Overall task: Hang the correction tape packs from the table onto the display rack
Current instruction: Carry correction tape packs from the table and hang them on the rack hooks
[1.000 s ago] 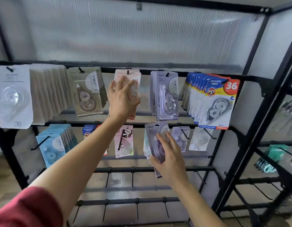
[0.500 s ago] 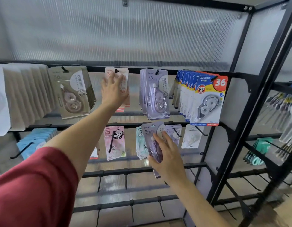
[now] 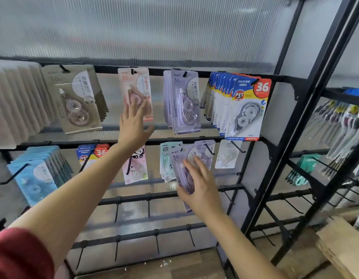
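A pink correction tape pack [image 3: 135,85] hangs from a hook on the top bar of the black display rack [image 3: 225,74]. My left hand [image 3: 134,123] is spread just below it, fingertips over the pack's lower half, holding nothing. My right hand [image 3: 198,186] holds several purple correction tape packs [image 3: 180,168] upright in front of the second row, thumb on the front of the stack. A row of purple packs [image 3: 183,101] of the same kind hangs on the hook to the right of the pink one.
Beige packs [image 3: 77,99], blue-and-yellow "36" packs [image 3: 245,109], light blue packs [image 3: 35,178], a panda pack [image 3: 135,168] and teal packs [image 3: 165,160] fill other hooks. Bare hooks stick out on the lower bars [image 3: 148,206]. A second rack [image 3: 335,137] and a cardboard box [image 3: 343,244] stand at the right.
My left hand has slid down off the pink pack, which now hangs on its hook by itself. My right hand with the purple packs has stayed about where it was.
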